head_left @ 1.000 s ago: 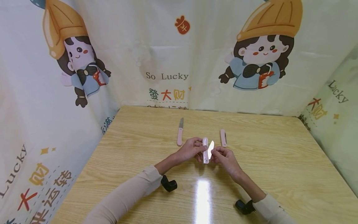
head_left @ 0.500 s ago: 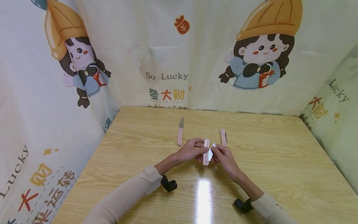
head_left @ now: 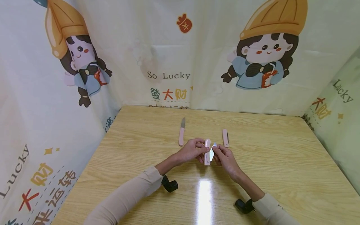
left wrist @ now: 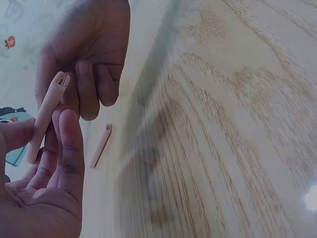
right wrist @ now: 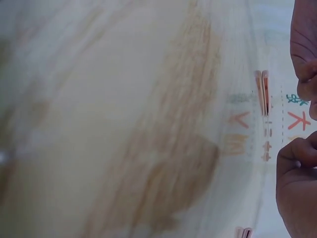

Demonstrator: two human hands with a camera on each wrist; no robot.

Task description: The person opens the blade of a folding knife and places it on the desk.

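In the head view a pink folding knife [head_left: 207, 153] is held above the table between both hands, its bright blade [head_left: 212, 152] swung partly out from the handle. My left hand [head_left: 193, 152] grips the handle, thumb across its front. My right hand [head_left: 227, 158] pinches the blade between thumb and fingers. The left wrist view shows the slotted end of the knife handle [left wrist: 48, 114] beside the right hand's curled fingers [left wrist: 86, 94]. In the right wrist view both hands are cut off at the right edge, and the held knife cannot be seen.
An unfolded pink knife [head_left: 182, 132] lies on the wooden table [head_left: 157, 131] beyond the left hand. A folded pink knife [head_left: 225, 138] lies beyond the right hand. Patterned curtains [head_left: 208, 56] surround the back and sides.
The held folding knife has tilted slightly, and its blade's glare has changed. My right fingers have shifted a little on the blade; both arms stay nearly still.
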